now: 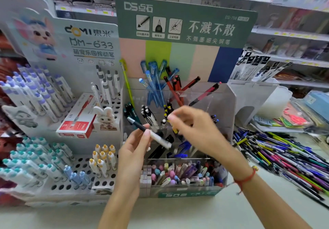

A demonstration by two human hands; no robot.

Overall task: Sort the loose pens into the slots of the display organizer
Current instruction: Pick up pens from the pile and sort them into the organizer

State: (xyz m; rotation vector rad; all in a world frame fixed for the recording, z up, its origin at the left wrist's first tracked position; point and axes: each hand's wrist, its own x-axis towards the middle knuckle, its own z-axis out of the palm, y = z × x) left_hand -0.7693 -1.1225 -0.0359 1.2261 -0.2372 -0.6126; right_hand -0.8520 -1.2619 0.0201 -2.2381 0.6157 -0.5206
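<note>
- Shop shelves fill the background of the head view; a pale counter (204, 214) carries a clear display organizer (229, 107) and, to its right, a heap of loose pens (284, 155).
- Left hand (133, 148) pinches a black-and-white pen (151, 133) between thumb and fingers, slantwise before the middle slots.
- Right hand (194, 129) is blurred over those slots; whether it grips anything I cannot tell.
- Step in hand, seemingly: placing. Next, match this pen to the slot of similar black-and-white pens (148, 115) and drop it upright.
</note>
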